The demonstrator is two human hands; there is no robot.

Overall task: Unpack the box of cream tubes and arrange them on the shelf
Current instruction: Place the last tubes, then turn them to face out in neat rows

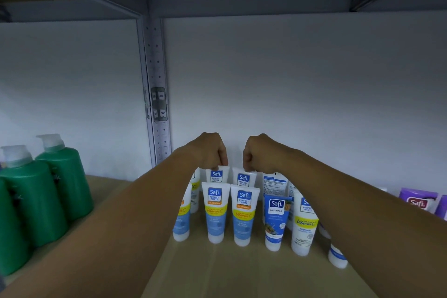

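Note:
Several white and blue Safi cream tubes stand cap-down in rows on the brown shelf board (242,273). My left hand (210,150) pinches the top edge of a back-row tube (217,175). My right hand (260,152) pinches the top of the neighbouring back-row tube (243,179). In front of them stand two Vitamin C tubes (215,213) (243,218), a blue Naturals tube (275,221) and another white tube (304,225). My forearms hide parts of the outer tubes. The box is out of view.
Green pump bottles (46,191) stand at the left of the shelf. Purple Safi packs (418,202) sit at the far right. A grey perforated upright (157,94) rises behind the tubes, and the white back wall (290,92) lies close behind them.

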